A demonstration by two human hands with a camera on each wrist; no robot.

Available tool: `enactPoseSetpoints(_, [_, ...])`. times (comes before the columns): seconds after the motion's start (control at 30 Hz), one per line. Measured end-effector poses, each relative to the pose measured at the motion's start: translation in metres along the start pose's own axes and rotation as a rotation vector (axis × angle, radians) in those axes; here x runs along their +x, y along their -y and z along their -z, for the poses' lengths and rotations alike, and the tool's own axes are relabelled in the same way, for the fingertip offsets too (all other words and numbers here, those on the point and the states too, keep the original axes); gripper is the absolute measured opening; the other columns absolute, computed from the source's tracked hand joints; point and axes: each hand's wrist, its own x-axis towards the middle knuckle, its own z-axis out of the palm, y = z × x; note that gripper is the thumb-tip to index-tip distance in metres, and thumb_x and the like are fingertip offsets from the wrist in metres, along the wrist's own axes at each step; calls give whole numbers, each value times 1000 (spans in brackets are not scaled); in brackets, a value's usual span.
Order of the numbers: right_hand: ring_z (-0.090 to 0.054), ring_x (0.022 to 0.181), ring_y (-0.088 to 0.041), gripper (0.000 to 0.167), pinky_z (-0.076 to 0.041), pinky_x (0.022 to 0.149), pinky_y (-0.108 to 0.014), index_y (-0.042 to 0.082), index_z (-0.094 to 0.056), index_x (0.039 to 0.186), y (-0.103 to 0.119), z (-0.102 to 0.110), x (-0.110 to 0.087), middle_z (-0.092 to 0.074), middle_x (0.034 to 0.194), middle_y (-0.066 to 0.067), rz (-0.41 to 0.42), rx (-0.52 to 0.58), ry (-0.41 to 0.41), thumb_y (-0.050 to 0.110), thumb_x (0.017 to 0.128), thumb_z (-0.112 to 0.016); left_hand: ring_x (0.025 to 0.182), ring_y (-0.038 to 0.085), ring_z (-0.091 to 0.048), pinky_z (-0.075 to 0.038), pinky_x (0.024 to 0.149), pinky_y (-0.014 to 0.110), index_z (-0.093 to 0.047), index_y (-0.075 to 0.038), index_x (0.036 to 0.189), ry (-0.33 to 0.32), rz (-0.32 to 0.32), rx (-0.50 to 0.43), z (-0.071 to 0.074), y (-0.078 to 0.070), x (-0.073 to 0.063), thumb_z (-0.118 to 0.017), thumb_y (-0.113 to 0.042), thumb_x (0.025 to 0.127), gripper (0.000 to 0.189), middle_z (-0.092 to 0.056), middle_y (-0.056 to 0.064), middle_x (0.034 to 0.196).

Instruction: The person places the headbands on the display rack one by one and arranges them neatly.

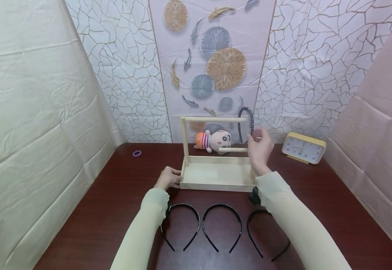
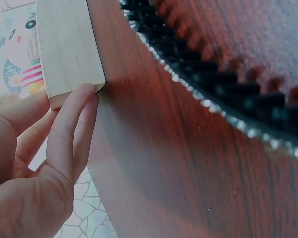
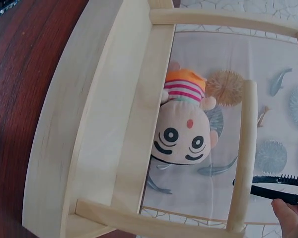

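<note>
Gripping the left end of a wooden rack in the left hand and pinching a black headband in the right hand, at the right end of the rack's upper bar; with three more headbands before the rack, a plush doll behind it.

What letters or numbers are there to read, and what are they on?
"10", "9", "8", "7", "6", "5", "4", "3": on the yellow clock.
Its other numbers are too small and blurred to read surely.
No writing shows on the headbands, wooden stand or doll.
</note>
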Motion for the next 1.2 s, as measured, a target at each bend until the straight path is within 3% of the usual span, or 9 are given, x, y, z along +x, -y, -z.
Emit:
enactPoseSetpoints(0.57, [-69,100,-30,20,-58,87,-40,4,-65,109,13,-15,-12,-68,109,-16,54,35,61,7,90,-67,84,30,-73,-63,68,39,-60,5,130,24,20,-22,2,2,2,-64,1,92,38,-62,29,123])
enactPoseSetpoints(0.9, [-68,105,-24,19,-55,90,-41,13,-64,111,23,-23,-17,-69,114,-9,-3,-38,129,18,93,-67,96,33,-71,-63,69,38,-60,6,130,13,13,-28,2,-2,4,-64,1,92,39,-63,30,122])
enactPoseSetpoints(1.07, [-68,98,-29,16,-58,82,-39,5,-63,106,20,-35,-21,-69,108,-15,41,63,115,6,91,-68,96,34,-71,-63,69,38,-59,6,131,16,14,-31,1,-2,3,-64,1,92,39,-63,30,122])
enactPoseSetpoints(1.2, [-69,96,-29,16,-59,81,-38,4,-63,105,21,-43,-26,-69,105,-16,72,82,116,5,90,-68,95,33,-71,-63,69,38,-59,7,131,17,18,-38,1,0,3,-64,1,92,39,-64,30,120])
